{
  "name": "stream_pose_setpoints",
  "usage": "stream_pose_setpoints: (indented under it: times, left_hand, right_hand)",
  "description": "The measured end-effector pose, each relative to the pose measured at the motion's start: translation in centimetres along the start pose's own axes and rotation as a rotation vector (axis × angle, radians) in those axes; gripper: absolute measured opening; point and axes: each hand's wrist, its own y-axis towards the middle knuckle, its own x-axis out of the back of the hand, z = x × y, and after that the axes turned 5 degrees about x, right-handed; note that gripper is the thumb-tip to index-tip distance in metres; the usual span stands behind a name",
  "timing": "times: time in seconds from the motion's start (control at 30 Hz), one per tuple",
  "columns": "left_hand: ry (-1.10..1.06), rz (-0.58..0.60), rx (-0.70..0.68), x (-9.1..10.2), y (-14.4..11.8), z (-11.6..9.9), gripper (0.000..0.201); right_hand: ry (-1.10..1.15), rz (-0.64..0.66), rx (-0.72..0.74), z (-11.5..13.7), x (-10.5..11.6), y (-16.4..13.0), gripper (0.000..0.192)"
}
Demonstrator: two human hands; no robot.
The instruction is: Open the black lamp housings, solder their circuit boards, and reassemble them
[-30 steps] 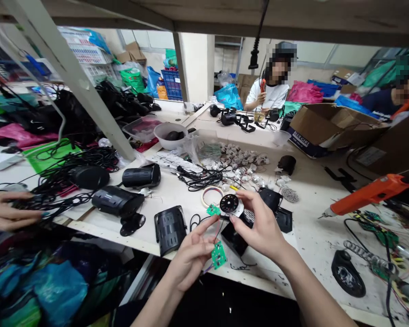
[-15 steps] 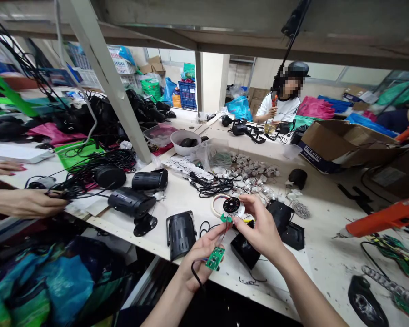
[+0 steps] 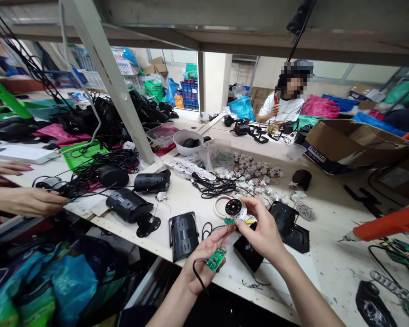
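Note:
Between the thumb and fingers of my right hand is a round LED board, black-faced with a ring of dots and a white body behind. Just below it, a small green board sits at the fingertips of both hands. My left hand, palm up, carries a larger green circuit board with thin red wires and a black cable. Beneath my hands a black box-shaped housing lies on the bench. To the left stands a ribbed black camera housing.
An orange electric screwdriver juts in from the right. Behind my hands are a tape roll, black cables and a heap of small white parts. A co-worker's hand handles cables at left; another person sits opposite.
The view has shifted slightly, moving the scene a little right and down. Both hands keep their hold, and the larger circuit board has tilted slightly.

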Motion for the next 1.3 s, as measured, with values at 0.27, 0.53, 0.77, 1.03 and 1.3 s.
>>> stream_pose_setpoints:
  times: [0.27,0.53,0.77,1.03,1.3]
  left_hand:
    - [-0.057,0.062,0.022,0.2,0.1,0.1,0.062]
    - [-0.079,0.167,0.026,1.2,0.7,0.4,0.058]
    - [-0.067,0.184,0.027,1.5,0.9,0.7,0.057]
    - [-0.038,0.164,0.004,1.0,1.0,0.9,0.062]
    - [0.206,-0.008,0.024,1.1,-0.3,1.6,0.084]
  right_hand:
    - [0.0,0.005,0.011,0.1,-0.2,0.2,0.037]
    - [0.015,0.022,-0.001,-0.2,-0.3,0.3,0.039]
    - [0.02,0.024,0.007,0.0,0.0,0.1,0.039]
    - [0.025,0.016,0.04,-0.6,0.1,-0.2,0.037]
    - [-0.015,-0.003,-0.022,-1.0,1.8,-3.1,0.034]
